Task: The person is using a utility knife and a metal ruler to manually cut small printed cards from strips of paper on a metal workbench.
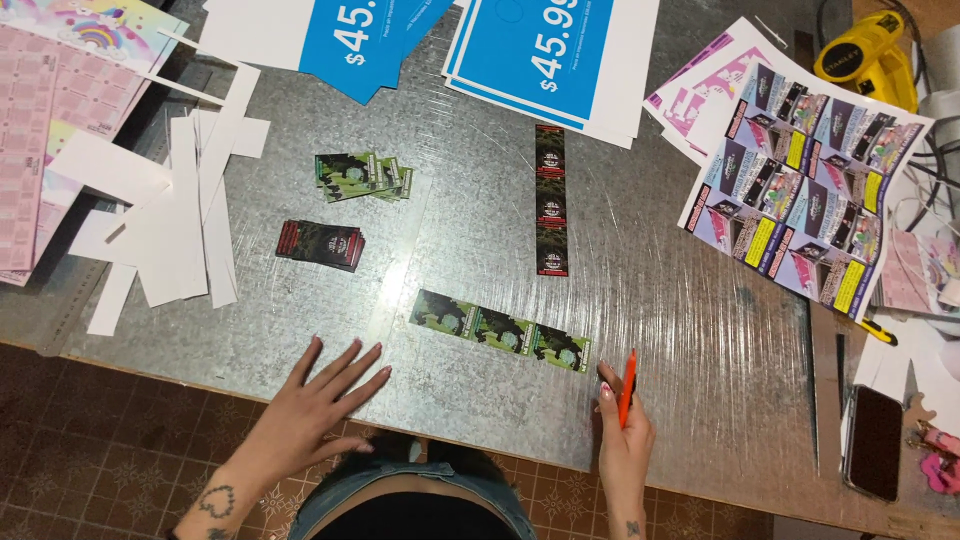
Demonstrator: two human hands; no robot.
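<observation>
L hand [318, 400] lies flat w/ fingers spread on the metal table [660, 300], R hand [622, 430] grips an orange craft knife [627, 388] just beside the green card strip [500, 330].

Two card strips [499, 330] (three cards each), two card stacks [320, 243], one phone [874, 442]
</observation>
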